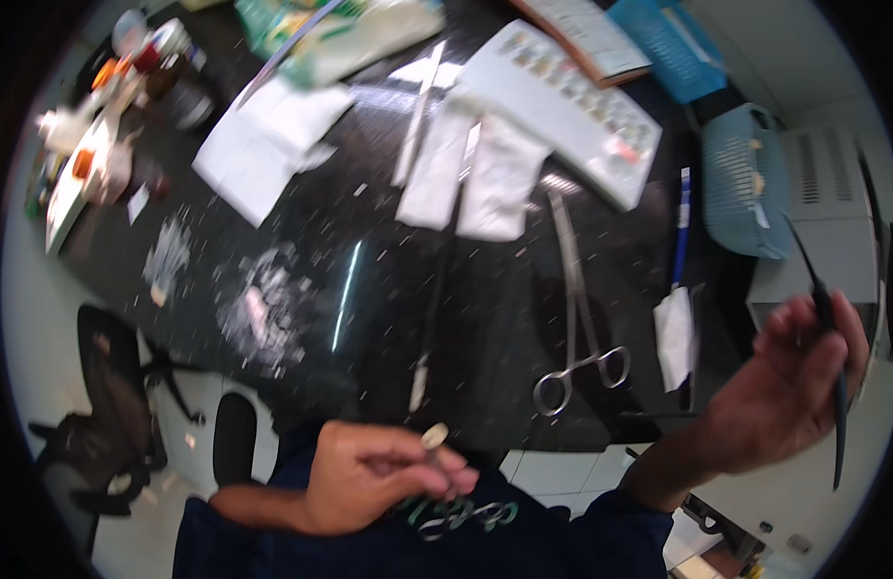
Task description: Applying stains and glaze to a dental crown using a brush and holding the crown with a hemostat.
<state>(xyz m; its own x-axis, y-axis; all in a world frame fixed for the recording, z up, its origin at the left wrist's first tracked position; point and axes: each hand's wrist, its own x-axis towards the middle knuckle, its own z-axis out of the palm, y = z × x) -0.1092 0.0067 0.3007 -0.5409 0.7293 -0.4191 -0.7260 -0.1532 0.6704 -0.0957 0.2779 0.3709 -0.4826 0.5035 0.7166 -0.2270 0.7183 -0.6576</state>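
My left hand (387,470), low in the middle, is closed on a metal instrument with a small cream piece (434,434) at its top; ring handles show below it. My right hand (784,386), at the right, grips a slender black double-ended tool (822,307) upright, its pointed end upward. Long metal forceps (578,299) lie on the dark glossy tabletop (495,338) between my hands. A blue-handled tool (680,241) lies near my right hand, a white wrap (672,338) at its lower end.
White powdery residue (263,309) lies left. Folded tissues (495,183), white paper (234,174), a tray of small wells (630,174) and blue baskets (741,183) sit farther back. Bottles (176,96) crowd the back left. A chair (109,386) stands beyond the left edge.
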